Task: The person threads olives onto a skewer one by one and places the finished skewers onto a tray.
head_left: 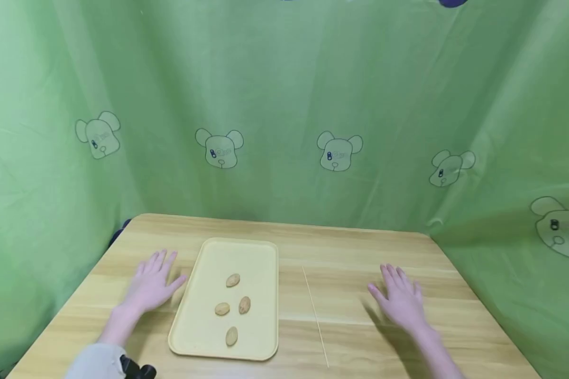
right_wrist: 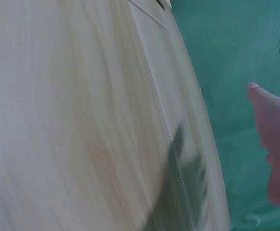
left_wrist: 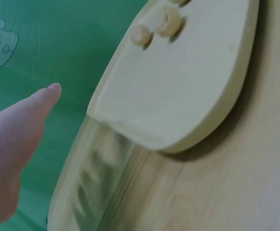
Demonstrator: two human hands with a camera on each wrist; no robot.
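Observation:
My left hand point(head_left: 150, 286), fingers spread, hovers just left of a cream tray point(head_left: 213, 259) and holds nothing. On the tray lie several brown, oval, nut-like pieces with rough shells, among them a walnut-sized nut point(head_left: 244, 305) near the middle and another nut point(head_left: 232, 336) toward the near end. To the right of the tray a thin pale stick point(head_left: 315, 316) lies lengthwise on the table. Farther right, my right hand point(head_left: 403, 302) is held over the wood with its fingers extended and nothing in it. In the left wrist view, the left thumb point(left_wrist: 41, 102) points toward the tray.
The wood-grain table point(head_left: 351, 247) ends at a rounded far edge. Behind it and along both sides hangs a green curtain point(head_left: 275, 184) printed with bear heads. A black wrist strap point(head_left: 137, 369) shows at the left sleeve.

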